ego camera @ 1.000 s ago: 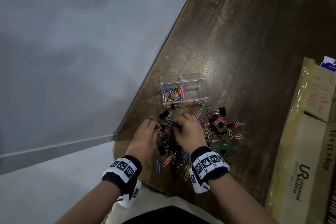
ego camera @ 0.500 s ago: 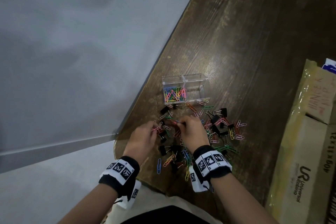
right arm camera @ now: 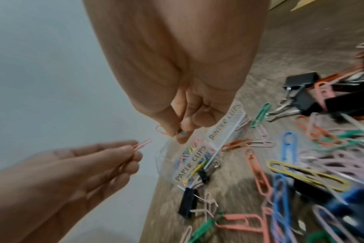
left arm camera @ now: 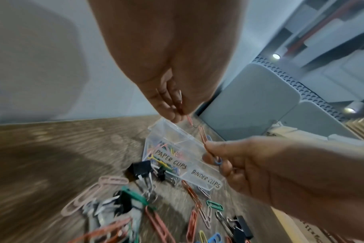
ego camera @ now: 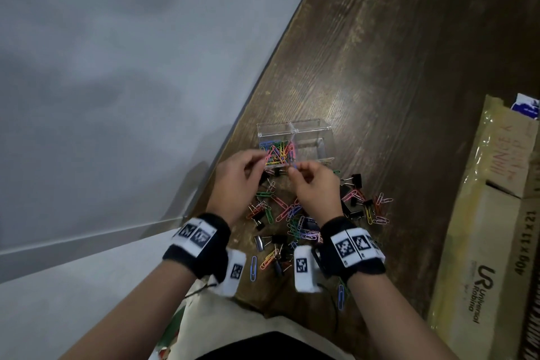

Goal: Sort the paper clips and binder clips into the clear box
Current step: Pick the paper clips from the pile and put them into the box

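Note:
The clear box (ego camera: pixel 309 128) stands on the wooden table; its left half, labelled PAPER CLIPS (left arm camera: pixel 170 158), holds several coloured paper clips, and the BINDER CLIPS half (left arm camera: pixel 206 179) looks empty. Loose paper clips (ego camera: pixel 280 202) and black binder clips (ego camera: pixel 356 179) lie scattered in front of it. My left hand (ego camera: pixel 261 159) is raised just before the box's left half and pinches a pink paper clip (right arm camera: pixel 143 143). My right hand (ego camera: pixel 292 169) hovers beside it and pinches a red paper clip (right arm camera: pixel 160 130) together with a blue one (right arm camera: pixel 183 132).
The table's left edge (ego camera: pixel 257 88) runs along a grey wall, close to the box. A long cardboard box (ego camera: pixel 482 228) lies along the right side. A blue paper clip (ego camera: pixel 253 267) lies near the table's front edge, between my wrists.
Both hands have risen off the pile and moved forward to the box's front, each carrying paper clips picked from the heap.

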Demonstrator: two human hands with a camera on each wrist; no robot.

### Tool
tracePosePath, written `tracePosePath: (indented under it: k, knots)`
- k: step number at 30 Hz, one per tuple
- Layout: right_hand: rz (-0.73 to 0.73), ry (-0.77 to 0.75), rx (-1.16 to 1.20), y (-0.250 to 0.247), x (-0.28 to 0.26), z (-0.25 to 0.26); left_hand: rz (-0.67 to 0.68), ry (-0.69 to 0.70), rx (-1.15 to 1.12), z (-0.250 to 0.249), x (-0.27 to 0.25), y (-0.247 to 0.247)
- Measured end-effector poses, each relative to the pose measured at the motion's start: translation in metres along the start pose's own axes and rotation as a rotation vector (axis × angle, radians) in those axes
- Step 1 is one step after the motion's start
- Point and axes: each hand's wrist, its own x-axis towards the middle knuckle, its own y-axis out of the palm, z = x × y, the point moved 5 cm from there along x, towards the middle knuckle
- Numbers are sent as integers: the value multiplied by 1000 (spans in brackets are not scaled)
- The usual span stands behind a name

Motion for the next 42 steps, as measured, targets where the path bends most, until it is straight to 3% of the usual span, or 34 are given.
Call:
tracePosePath:
  k: [4, 8, 12, 16, 19, 30, 35, 42]
  knots:
    - [-74, -38, -59, 4, 23, 21, 22, 25, 96, -5, 22, 6]
    - [-58, -76, -58, 6, 32, 28, 7, -12, 198, 15, 7, -2]
    - [-22, -137, -153, 5, 15, 14, 202, -60, 357, 52, -21, 2]
    - [243, -200, -458, 16, -10, -13, 421, -69, 415, 78, -40, 15]
    - [404, -227, -666, 25, -22, -31, 440, -55, 429, 81, -44, 21]
    - [296, -311, -643, 29, -23, -53, 369, -18, 429, 82, -49, 27]
    - [288, -158, -419, 18, -19, -61, 331, -79, 253, 66, -49, 18]
    - [155, 29, -126, -7, -25, -68, 524, 161, 393, 44, -51, 60]
